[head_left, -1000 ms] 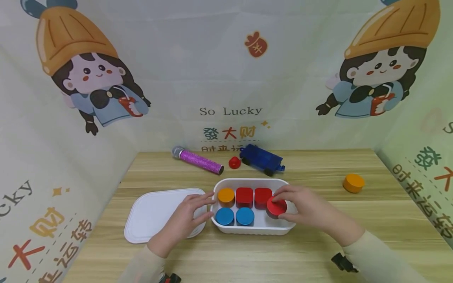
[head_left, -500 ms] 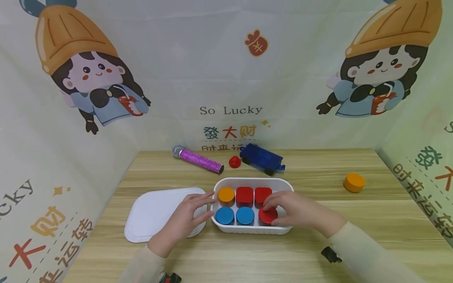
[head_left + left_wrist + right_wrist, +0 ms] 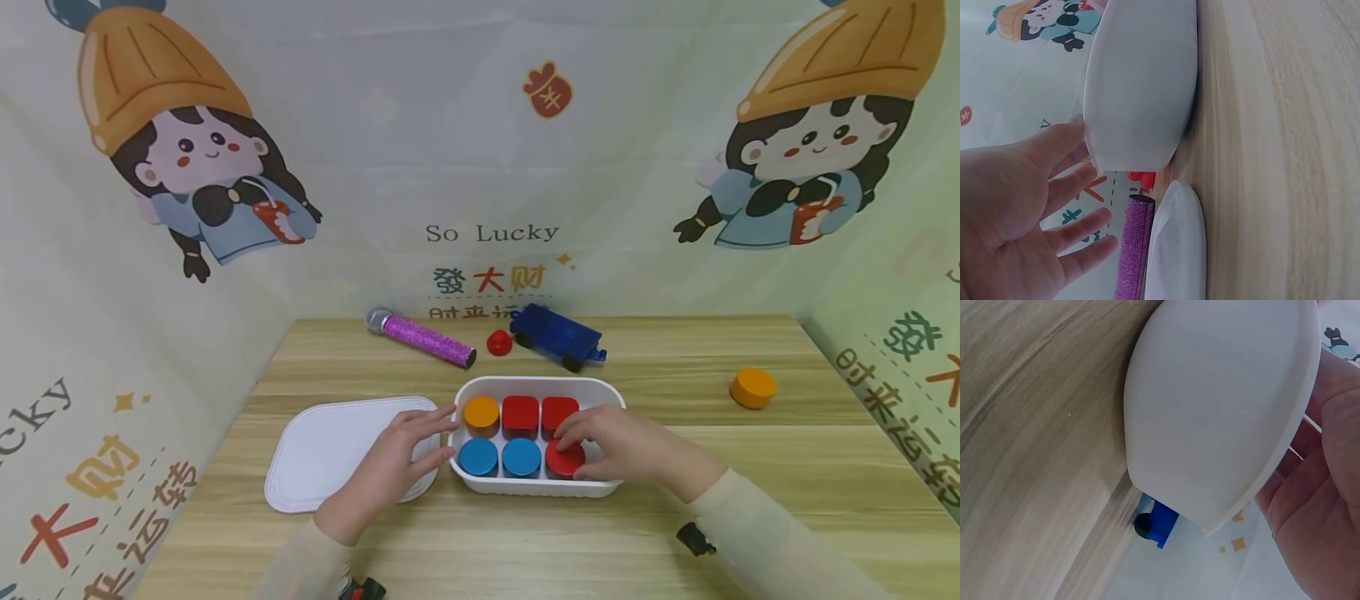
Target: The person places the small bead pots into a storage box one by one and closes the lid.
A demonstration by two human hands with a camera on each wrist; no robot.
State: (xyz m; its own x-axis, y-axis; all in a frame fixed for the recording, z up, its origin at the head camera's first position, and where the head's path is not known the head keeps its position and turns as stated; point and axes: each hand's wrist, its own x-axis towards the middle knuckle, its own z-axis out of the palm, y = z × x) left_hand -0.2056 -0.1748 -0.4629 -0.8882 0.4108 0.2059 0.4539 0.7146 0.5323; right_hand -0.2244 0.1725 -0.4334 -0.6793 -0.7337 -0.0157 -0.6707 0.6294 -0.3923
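Observation:
A white oval box [image 3: 536, 486] stands on the wooden table. In its back row are an orange round block [image 3: 481, 414] and two red square blocks [image 3: 520, 414]; in front are two blue round blocks [image 3: 478, 457] and a red round block [image 3: 564, 460]. My right hand [image 3: 622, 446] reaches over the right rim and grips the red round block at the front right. In the right wrist view the box wall hides the fingertips. My left hand [image 3: 393, 454] touches the box's left rim with its fingers nearly straight and spread.
A white lid [image 3: 322, 454] lies left of the box, partly under the left hand. Behind the box are a purple glitter microphone [image 3: 423, 337], a small red piece [image 3: 499, 342] and a blue toy wagon [image 3: 558, 336]. Another orange round block [image 3: 753, 388] sits at the right.
My right hand has moved left and lowered the red round block into the front row, beside the blue ones. The left hand has stayed at the rim.

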